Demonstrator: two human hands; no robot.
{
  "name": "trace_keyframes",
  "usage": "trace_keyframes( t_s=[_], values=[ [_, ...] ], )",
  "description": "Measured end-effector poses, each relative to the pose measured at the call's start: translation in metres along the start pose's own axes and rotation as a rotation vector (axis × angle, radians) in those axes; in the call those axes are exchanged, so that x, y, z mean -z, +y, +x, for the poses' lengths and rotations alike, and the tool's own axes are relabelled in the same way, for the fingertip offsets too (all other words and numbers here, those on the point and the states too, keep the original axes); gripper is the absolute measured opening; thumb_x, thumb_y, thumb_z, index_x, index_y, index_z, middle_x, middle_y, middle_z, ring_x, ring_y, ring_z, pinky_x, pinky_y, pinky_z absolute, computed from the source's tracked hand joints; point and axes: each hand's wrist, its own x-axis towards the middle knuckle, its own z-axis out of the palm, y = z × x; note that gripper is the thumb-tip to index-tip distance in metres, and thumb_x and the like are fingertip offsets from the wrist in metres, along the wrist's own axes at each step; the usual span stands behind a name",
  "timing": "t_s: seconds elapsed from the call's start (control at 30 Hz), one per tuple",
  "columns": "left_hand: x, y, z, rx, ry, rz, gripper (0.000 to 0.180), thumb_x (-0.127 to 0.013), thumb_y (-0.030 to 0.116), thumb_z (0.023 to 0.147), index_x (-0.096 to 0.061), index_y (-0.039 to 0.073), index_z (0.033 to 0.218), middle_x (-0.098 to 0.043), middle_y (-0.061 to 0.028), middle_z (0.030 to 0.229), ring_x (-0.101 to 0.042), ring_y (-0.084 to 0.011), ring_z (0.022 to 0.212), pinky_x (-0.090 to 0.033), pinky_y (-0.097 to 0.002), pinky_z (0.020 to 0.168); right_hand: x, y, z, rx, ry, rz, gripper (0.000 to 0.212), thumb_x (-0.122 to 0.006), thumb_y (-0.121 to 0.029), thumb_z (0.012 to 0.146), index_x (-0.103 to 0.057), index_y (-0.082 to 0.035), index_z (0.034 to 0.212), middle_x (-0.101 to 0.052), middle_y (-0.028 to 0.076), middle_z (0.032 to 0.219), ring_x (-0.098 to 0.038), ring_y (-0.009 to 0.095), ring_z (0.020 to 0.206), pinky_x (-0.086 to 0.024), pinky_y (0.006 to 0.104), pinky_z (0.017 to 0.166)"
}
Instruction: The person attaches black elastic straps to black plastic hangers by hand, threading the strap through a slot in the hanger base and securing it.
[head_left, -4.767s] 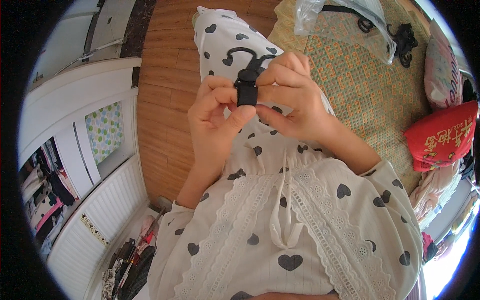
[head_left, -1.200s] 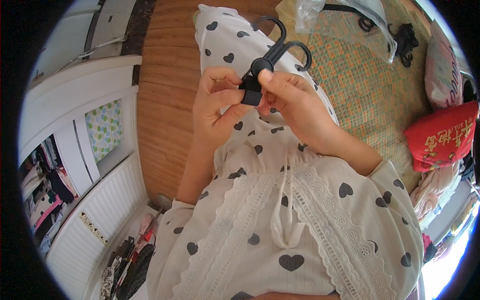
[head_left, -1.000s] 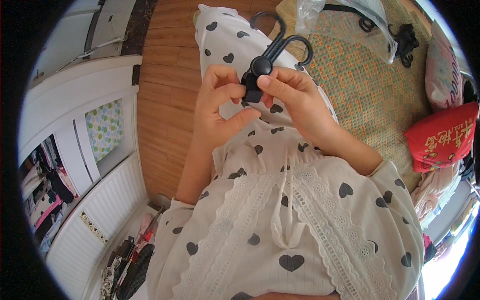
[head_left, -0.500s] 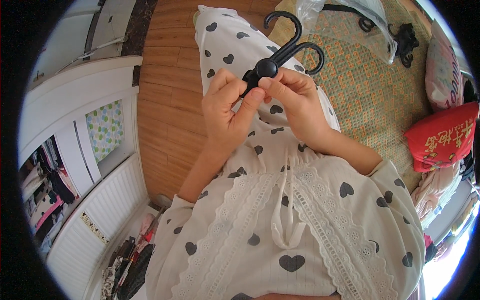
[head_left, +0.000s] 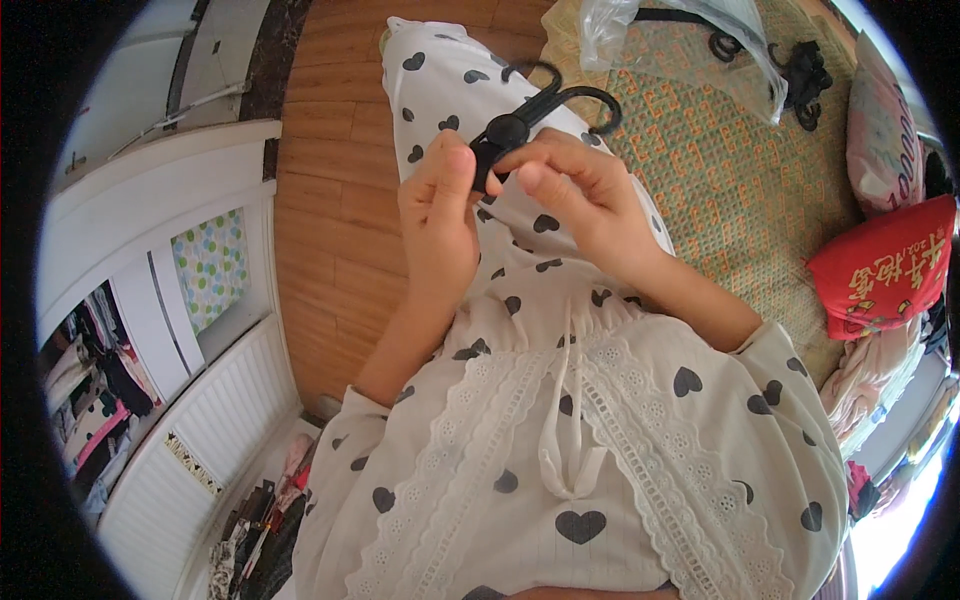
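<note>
A black double hook, with two curved arms and a round knob at their joint, is held over my lap, its curved ends pointing away from me. My left hand grips its near end from the left, thumb raised along it. From the right, my right hand is closed with bent fingers against the near end, just below the knob. The fingers cover most of that end. Under both hands lies the white dress with dark hearts.
A clear plastic bag lies on the patterned woven mat at the far right, with black hooks beside it. Further right are a red cushion and a pale printed cushion. On the left stands a white cabinet holding clothes.
The hook has tipped and moved slightly left and nearer, so its curved arms look shorter. My left thumb has lifted upward, and my right fingers have shifted on the near end.
</note>
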Motion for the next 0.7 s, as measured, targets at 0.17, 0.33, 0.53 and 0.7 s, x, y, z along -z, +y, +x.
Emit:
trace_keyframes(
  t_s=[0.17, 0.33, 0.53, 0.7],
  values=[
    [0.007, -0.003, 0.002, 0.383, -0.09, -0.663, 0.035, -0.047, 0.038, 0.096, -0.059, 0.008, 0.083, -0.052, 0.0039, 0.071, -0.044, -0.007, 0.064, -0.037, -0.0218, 0.062, 0.001, 0.005, 0.003, 0.357, 0.063, -0.485, 0.016, -0.069, -0.006, 0.074, -0.066, -0.005, 0.089, -0.053, 0.006, 0.069, -0.055, 0.019, 0.061, -0.043, 0.029, 0.059],
    [0.006, -0.002, -0.004, 0.466, -0.033, -0.665, 0.028, -0.054, 0.033, 0.093, -0.061, 0.008, 0.082, -0.06, 0.0029, 0.08, -0.044, -0.0074, 0.064, -0.038, -0.0233, 0.066, 0.013, 0.009, 0.014, 0.659, -0.065, -0.823, 0.019, -0.069, -0.011, 0.065, -0.059, -0.004, 0.08, -0.054, 0.005, 0.071, -0.055, 0.022, 0.06, -0.043, 0.033, 0.056],
    [0.0, 0.007, -0.009, 0.652, 0.079, -0.801, 0.023, -0.057, 0.027, 0.092, -0.06, 0.011, 0.076, -0.062, 0.0021, 0.076, -0.041, -0.0089, 0.055, -0.04, -0.0254, 0.063, 0.02, 0.021, 0.011, 0.924, -0.142, -0.86, 0.014, -0.058, -0.013, 0.064, -0.053, -0.006, 0.076, -0.052, 0.003, 0.068, -0.054, 0.019, 0.06, -0.042, 0.0308, 0.056],
    [0.005, 0.007, -0.002, 0.826, -0.055, -0.826, 0.033, -0.052, 0.033, 0.094, -0.055, 0.012, 0.068, -0.054, 0.0028, 0.065, -0.039, -0.0094, 0.053, -0.039, -0.0249, 0.065, 0.027, 0.012, 0.006, 0.871, -0.199, -0.913, 0.013, -0.058, -0.012, 0.064, -0.051, -0.007, 0.074, -0.048, 0.003, 0.067, -0.053, 0.019, 0.061, -0.043, 0.0306, 0.058]
  ],
)
